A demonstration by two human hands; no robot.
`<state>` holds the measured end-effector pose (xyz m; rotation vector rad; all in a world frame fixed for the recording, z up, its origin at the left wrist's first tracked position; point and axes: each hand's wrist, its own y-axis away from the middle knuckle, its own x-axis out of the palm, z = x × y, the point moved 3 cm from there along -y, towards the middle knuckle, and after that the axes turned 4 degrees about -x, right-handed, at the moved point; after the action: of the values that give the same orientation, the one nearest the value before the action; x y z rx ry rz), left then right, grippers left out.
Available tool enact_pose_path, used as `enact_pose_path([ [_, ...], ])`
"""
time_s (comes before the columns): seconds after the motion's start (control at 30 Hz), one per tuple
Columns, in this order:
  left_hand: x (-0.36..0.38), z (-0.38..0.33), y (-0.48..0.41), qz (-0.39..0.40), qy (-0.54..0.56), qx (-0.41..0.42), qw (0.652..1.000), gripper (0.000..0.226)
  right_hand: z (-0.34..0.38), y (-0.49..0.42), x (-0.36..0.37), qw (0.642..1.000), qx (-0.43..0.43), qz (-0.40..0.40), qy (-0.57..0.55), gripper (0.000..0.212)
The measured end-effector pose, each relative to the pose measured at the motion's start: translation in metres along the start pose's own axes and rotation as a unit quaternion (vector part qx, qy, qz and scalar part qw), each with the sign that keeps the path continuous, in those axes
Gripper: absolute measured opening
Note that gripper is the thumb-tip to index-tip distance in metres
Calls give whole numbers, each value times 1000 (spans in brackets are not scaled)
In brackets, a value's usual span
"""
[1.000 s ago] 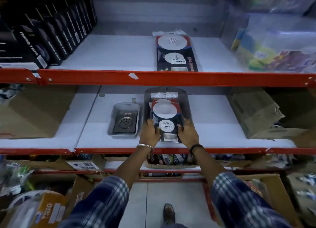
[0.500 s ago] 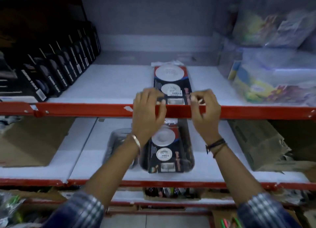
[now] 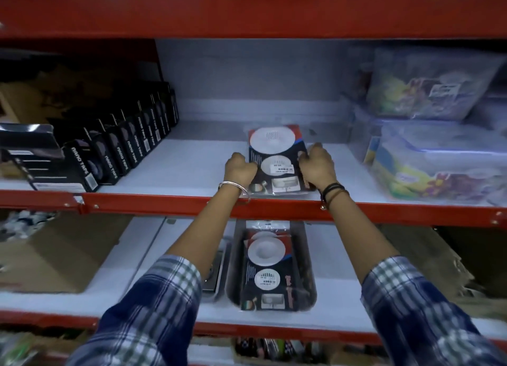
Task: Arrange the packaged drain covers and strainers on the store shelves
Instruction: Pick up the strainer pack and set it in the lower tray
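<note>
Hands, left hand (image 3: pixel 241 168) and right hand (image 3: pixel 317 166), curl closed on either side edge of the strainer pack (image 3: pixel 277 160) lying flat on the upper shelf (image 3: pixel 170 201), seemingly squaring it.

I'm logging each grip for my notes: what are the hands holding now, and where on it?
Both hands hold the strainer pack on the upper shelf: left hand at its left edge, right hand at its right edge.
</note>
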<state>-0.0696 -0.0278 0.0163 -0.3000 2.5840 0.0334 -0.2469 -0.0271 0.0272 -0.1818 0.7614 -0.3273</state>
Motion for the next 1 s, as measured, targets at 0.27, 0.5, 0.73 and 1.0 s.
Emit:
enact_pose_path([
  [0.27, -33, 21, 76, 10, 123, 43, 991, 22, 29, 108, -35, 988, -76, -55, -123, 11],
  [0.5, -35, 94, 206, -21, 130, 103, 986, 10, -10, 235, -4, 985, -87, -83, -128, 19],
  [0.73, -3, 179, 256, 2, 107, 63, 992, 9, -67, 303, 43, 994, -52, -39, -91, 27],
  [1.0, 36, 213, 218, 33, 19, -17, 999, 17, -112, 278, 83, 999, 26, 5, -25, 25],
])
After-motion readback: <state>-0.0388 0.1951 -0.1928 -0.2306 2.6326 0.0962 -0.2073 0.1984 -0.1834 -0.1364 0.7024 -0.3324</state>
